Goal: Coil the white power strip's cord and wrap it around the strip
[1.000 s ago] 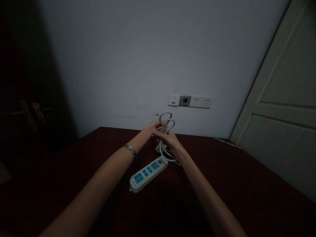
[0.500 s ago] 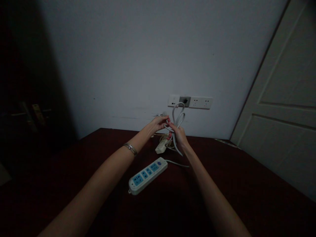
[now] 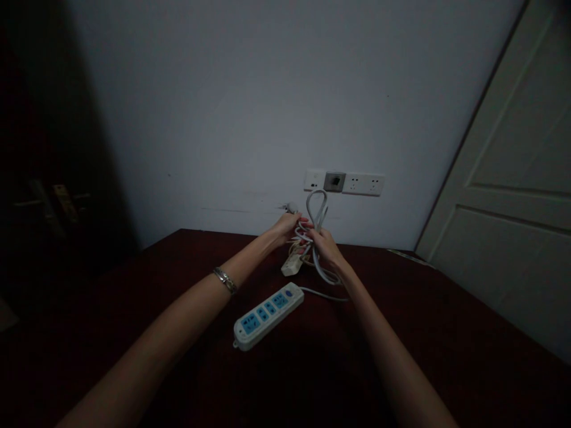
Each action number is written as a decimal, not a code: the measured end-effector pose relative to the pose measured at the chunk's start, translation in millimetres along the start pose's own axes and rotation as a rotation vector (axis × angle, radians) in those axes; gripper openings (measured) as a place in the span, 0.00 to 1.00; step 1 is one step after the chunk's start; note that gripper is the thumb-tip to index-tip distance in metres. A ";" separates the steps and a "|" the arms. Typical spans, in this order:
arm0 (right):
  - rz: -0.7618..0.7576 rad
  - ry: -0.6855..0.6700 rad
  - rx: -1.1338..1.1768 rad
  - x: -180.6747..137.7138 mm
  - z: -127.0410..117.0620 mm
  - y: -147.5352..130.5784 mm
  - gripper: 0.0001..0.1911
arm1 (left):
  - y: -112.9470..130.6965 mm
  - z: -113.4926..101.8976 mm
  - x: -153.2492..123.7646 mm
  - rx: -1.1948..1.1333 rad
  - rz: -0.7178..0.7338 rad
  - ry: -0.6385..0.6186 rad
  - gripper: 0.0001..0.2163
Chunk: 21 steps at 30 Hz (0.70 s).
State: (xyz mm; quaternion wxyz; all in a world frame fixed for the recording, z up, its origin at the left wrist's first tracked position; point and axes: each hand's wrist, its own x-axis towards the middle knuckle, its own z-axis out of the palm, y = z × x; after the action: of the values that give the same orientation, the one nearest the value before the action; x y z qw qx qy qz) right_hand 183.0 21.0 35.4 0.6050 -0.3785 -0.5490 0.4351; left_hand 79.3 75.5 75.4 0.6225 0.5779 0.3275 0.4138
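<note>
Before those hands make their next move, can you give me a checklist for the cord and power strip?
1. Looped cord in the right hand: ok.
2. Left hand gripping cord too: cannot tell, fingers overlap.
3. Power strip resting on the table: ok.
4. Strip's blue sockets free of plugs: ok.
5. Looped cord apart from the white block behind: cannot tell, cords overlap there.

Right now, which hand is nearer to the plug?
Left. The plug shows just above the left hand; the right hand is lower and farther right, holding the looped cable.
</note>
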 end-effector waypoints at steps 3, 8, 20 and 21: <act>0.010 -0.070 -0.014 -1.3 -1.6 -1.5 0.21 | 2.3 -0.2 0.9 0.072 0.074 0.036 0.12; 0.047 -0.045 0.042 -4.5 0.3 -7.4 0.22 | 8.3 -0.2 1.3 0.145 0.075 0.037 0.14; -0.084 -0.024 -0.043 -15.1 16.4 -9.7 0.25 | 17.4 4.8 -5.8 0.145 0.063 0.041 0.14; -0.081 -0.048 -0.071 -15.8 16.1 -10.2 0.25 | 17.2 4.5 -7.3 0.149 0.061 0.039 0.14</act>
State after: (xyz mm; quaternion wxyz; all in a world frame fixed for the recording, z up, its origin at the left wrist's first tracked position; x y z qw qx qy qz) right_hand 167.8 2.4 41.4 0.5950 -0.3666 -0.5932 0.3996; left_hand 77.6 66.7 92.5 0.5582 0.6242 0.3518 0.4183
